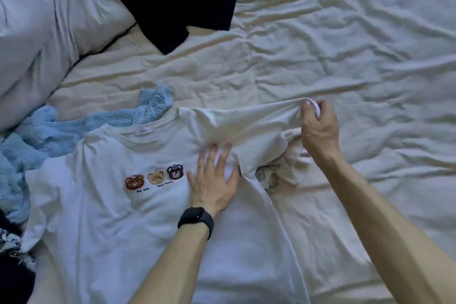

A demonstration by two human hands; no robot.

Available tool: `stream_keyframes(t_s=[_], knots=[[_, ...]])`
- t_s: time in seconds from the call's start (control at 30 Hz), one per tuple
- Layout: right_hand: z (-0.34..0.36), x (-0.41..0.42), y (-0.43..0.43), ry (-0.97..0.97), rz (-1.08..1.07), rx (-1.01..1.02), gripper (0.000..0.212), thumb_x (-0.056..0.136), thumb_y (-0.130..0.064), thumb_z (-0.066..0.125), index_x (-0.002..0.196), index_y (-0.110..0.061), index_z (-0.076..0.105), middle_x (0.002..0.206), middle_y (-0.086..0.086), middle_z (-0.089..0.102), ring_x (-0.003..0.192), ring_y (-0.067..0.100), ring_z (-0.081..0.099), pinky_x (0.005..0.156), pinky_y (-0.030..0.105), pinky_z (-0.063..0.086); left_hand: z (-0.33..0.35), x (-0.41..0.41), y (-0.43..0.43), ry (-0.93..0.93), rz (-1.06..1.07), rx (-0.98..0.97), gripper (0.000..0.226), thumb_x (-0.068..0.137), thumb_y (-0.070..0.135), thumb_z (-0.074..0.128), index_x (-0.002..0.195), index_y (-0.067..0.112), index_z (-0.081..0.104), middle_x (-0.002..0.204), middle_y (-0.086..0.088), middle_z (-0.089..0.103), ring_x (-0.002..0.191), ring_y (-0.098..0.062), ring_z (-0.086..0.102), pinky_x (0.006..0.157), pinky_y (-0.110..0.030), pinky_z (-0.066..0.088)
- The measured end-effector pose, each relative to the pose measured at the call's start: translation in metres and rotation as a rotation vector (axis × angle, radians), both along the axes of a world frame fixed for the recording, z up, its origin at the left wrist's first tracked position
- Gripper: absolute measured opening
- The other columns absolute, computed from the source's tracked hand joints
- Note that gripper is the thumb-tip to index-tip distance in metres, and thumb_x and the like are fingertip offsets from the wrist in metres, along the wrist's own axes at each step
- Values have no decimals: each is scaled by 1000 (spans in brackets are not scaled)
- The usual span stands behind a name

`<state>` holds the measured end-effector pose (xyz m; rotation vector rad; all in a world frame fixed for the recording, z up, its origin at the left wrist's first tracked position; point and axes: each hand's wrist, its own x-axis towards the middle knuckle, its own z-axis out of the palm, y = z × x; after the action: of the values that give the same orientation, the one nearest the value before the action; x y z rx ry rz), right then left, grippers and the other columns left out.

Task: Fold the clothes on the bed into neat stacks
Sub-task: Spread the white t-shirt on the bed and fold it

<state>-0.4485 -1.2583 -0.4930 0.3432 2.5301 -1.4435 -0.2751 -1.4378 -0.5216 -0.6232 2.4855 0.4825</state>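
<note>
The white cotton T-shirt with three embroidered bears (111, 217) lay face-up on the cream bed (320, 44). The left hand (214, 180) pressed flat on its chest with fingers (212, 155) spread, while the right hand (318, 128) pinched the lifted sleeve (246, 123). The sleeve fold seemed in hand; next, it likely needed laying across the chest.

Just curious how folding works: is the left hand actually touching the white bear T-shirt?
Touching. The head view shows the left hand lying flat on the white bear T-shirt, fingers spread.
</note>
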Motion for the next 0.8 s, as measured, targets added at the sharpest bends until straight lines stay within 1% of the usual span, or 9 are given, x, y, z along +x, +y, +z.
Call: stream_keyframes(t_s=[0.07, 0.17, 0.23, 0.37, 0.43, 0.5, 0.63, 0.73, 0.8], knots=[[-6, -18, 14, -64, 5, -40, 21, 94, -47, 58, 88, -28, 52, 80, -12, 60, 70, -2, 56, 65, 18, 46, -4, -15, 5, -95, 26, -39, 65, 96, 65, 28, 153, 52, 1, 165, 11, 1, 152, -24, 2, 115, -63, 22], [-27, -27, 28, -267, 38, -105, 30, 94, -45, 66, 106, -18, 59, 103, 4, 70, 97, 21, 68, 84, 41, 57, 3, -35, 7, -168, 28, -54, 62, 93, 56, 40, 150, 44, 18, 158, 0, 16, 141, -33, 20, 106, -57, 37], [-32, -30, 38, -345, -38, -223, 34, 93, -45, 70, 112, -20, 60, 108, 2, 70, 101, 22, 67, 86, 41, 57, 12, -55, 4, -189, 48, -35, 48, 95, 49, 40, 140, 36, 36, 147, -6, 31, 130, -35, 33, 98, -50, 40], [-42, -24, 61, -482, 92, -675, 30, 85, -21, 81, 110, -12, 69, 103, 10, 77, 93, 26, 75, 76, 39, 60, 32, -119, 16, 213, -118, -161, 40, 92, 45, 53, 121, 18, 55, 120, -4, 52, 111, -29, 50, 86, -38, 40], [-39, -18, 62, -516, 172, -612, 51, 73, -10, 82, 119, -13, 62, 108, 11, 76, 94, 26, 75, 79, 46, 63, 40, -160, 31, 258, -238, -17, 52, 88, 48, 62, 132, 22, 52, 128, -1, 53, 119, -25, 48, 96, -38, 42], [-34, -18, 55, -426, 206, -447, 48, 75, -11, 75, 120, -19, 59, 108, 4, 75, 95, 23, 73, 84, 51, 61, 45, -199, 48, 73, -330, 129, 64, 84, 51, 69, 139, 27, 49, 136, 1, 55, 127, -22, 48, 104, -41, 42], [-20, -27, 48, -210, 282, -362, 45, 71, -42, 71, 115, -41, 61, 109, -15, 70, 100, 7, 67, 84, 32, 57, 54, -250, 60, -150, -529, 134, 28, 79, 40, 78, 96, 18, 72, 88, -5, 71, 88, -24, 66, 73, -40, 51], [-20, -30, 51, -326, 329, -389, 70, 67, -41, 83, 130, -40, 52, 124, -17, 63, 102, 6, 66, 81, 23, 54, 68, -258, 41, -145, -439, 309, 21, 83, 36, 79, 96, 20, 77, 83, 1, 75, 82, -16, 69, 74, -37, 52], [-23, -27, 53, -458, 500, -278, 59, 71, -33, 87, 125, -28, 62, 118, -10, 69, 104, 11, 66, 88, 27, 54, 78, -254, 29, -97, -267, 448, 14, 87, 34, 77, 98, 25, 78, 92, 4, 77, 91, -12, 72, 83, -36, 56]])
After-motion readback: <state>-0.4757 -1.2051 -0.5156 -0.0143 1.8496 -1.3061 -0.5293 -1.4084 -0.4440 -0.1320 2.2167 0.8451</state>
